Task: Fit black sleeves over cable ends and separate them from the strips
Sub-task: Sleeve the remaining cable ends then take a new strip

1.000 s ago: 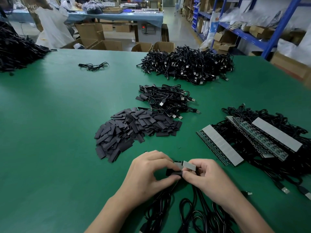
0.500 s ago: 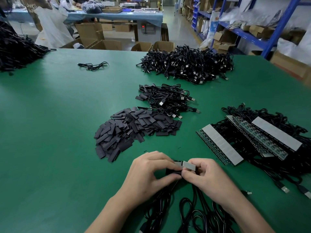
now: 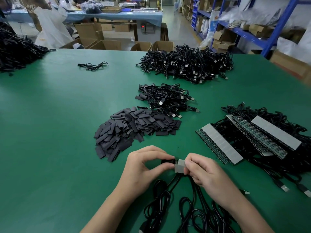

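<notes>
Near the front edge of the green table (image 3: pixel 50 132), my left hand (image 3: pixel 143 167) pinches a black sleeve (image 3: pixel 167 161) between thumb and forefinger. Right beside it, my right hand (image 3: pixel 207 172) grips a short grey strip piece (image 3: pixel 179 165). Sleeve and strip meet end to end between my hands. Black cables (image 3: pixel 168 207) trail from the strip toward me and coil on the table. A heap of loose flat black sleeves (image 3: pixel 134 130) lies just beyond my hands.
Longer grey strips with cables attached (image 3: pixel 252 138) lie at the right. A small pile of sleeved cables (image 3: pixel 166 98) sits behind the sleeve heap, a big cable pile (image 3: pixel 186 64) farther back. Another black pile (image 3: pixel 15 49) is far left, and a stray cable (image 3: pixel 92 66).
My hands have drawn slightly apart. The strip piece now stands more upright in my right hand, and the black sleeve shows more plainly in my left fingers.
</notes>
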Demonstrator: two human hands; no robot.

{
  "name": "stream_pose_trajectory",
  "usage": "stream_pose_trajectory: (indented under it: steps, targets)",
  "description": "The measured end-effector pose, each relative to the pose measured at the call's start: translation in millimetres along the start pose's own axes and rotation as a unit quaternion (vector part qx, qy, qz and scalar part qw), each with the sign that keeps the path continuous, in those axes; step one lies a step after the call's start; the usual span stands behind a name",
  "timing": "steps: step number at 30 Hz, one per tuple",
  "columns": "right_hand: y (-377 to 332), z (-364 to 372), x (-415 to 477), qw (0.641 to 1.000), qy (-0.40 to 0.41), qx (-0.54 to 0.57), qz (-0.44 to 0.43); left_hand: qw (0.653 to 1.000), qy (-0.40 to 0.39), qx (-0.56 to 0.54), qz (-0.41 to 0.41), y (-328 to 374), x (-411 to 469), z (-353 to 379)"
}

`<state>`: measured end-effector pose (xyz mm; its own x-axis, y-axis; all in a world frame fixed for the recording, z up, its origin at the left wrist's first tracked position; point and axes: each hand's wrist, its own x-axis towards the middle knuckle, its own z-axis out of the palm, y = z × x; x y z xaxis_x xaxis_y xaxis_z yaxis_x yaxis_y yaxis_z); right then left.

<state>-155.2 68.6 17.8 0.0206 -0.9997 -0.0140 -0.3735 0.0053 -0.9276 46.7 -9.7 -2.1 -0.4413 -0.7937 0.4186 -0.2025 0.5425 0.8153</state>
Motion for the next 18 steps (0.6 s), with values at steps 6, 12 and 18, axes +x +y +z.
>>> stream_pose_trajectory:
  steps: [6,12,18]
  targets:
    - [-0.2,0.5,-2.4,0.998,0.026,-0.060,-0.009,1.000,-0.014,0.017,-0.006,-0.8,-1.0,-0.3]
    - [2.7,0.7,-2.0,0.996,0.030,-0.079,-0.004,0.999,-0.019,0.041,0.004,-1.2,-1.9,-0.1]
    - [5.1,3.4,-2.2,0.995,0.036,-0.095,-0.009,0.997,-0.025,0.075,0.014,-3.9,-3.7,1.3]
